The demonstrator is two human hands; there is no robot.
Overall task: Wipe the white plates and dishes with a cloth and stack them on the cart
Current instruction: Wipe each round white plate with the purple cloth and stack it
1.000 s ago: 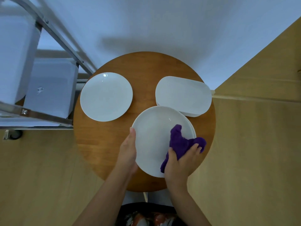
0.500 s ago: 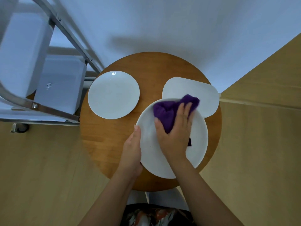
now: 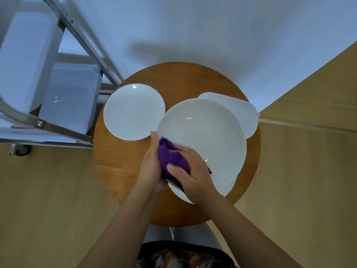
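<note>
Right hand (image 3: pixel 193 176) bunches fuzzy purple cloth (image 3: pixel 172 159) against the glossy round plate (image 3: pixel 208 136), whose rim the left hand (image 3: pixel 150 167) apparently grips.

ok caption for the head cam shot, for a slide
Left hand steadies a large white plate while the right hand wipes it with a purple cloth over a round wooden table.

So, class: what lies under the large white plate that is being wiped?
Under the large plate another white plate's rim peeks out at lower right, and the oblong dish is partly covered behind it. The wooden table lies below; anything else there is covered.
</note>
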